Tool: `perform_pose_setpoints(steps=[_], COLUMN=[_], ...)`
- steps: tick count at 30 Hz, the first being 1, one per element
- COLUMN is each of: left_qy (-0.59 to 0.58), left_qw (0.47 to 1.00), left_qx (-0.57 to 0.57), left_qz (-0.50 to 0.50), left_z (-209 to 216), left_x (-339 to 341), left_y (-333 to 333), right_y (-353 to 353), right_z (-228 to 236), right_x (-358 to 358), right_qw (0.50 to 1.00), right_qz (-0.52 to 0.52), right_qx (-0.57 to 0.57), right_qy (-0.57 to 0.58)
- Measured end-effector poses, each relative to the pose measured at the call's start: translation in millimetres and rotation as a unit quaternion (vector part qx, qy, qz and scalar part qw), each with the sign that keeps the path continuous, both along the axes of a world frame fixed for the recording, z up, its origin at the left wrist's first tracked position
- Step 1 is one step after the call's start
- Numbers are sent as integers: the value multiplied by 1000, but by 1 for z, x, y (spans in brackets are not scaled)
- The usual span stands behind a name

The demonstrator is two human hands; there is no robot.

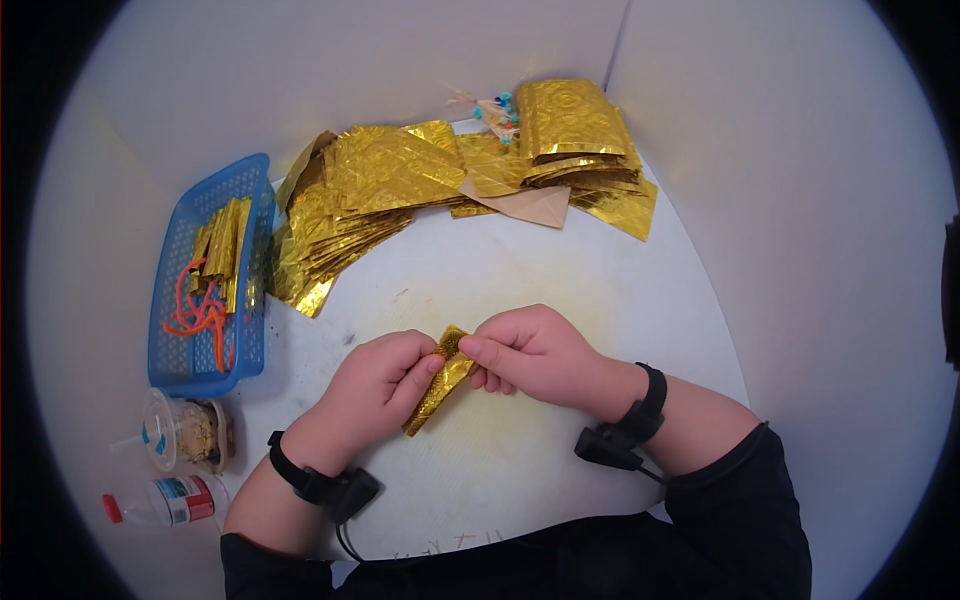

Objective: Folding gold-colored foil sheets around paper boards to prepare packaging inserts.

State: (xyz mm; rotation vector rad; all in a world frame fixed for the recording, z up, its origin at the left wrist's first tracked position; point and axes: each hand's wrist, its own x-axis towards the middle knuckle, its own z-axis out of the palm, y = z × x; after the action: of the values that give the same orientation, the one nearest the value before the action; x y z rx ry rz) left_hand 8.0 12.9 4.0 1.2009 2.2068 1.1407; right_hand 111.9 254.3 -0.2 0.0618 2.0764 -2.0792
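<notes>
A narrow folded strip of gold foil paper (428, 402) slants between my two hands, above the near middle of the white table (560, 470). My left hand (372, 378) pinches it along its left side, thumb on top. At the strip's upper end, my right hand (537, 352) is closed with thumb and fingers on the edge. Part of the strip is hidden behind the fingers. Both wrists wear black straps with small black boxes and cables.
Loose gold foil sheets (395, 170) fan out along the back, beside a taller stack (570, 118). Small blue beads with pale strands (500, 112) lie there. At left, a blue basket (158, 300) holds gold strips and orange fuzzy stems (215, 322). Nearer are a plastic cup (172, 430) and a bottle (150, 503).
</notes>
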Motion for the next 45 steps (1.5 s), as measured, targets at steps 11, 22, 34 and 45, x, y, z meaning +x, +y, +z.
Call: perform_pose_setpoints(steps=[11,22,34,45], left_qy=[34,78,45,45], left_qw=[998,995,999,994], left_qx=[18,8,12,77], left_qz=[-43,-58,0,61], left_z=[1,-6,-4,-6], left_x=[0,-7,-4,-2], left_y=[-4,-3,2,-1], right_y=[4,1,9,-10], right_z=[-2,-6,-3,9], right_x=[1,-3,0,0], right_qw=[984,989,996,999], right_qz=[16,-147,-64,4], right_qx=[138,-28,53,0], right_qy=[113,10,-28,-32])
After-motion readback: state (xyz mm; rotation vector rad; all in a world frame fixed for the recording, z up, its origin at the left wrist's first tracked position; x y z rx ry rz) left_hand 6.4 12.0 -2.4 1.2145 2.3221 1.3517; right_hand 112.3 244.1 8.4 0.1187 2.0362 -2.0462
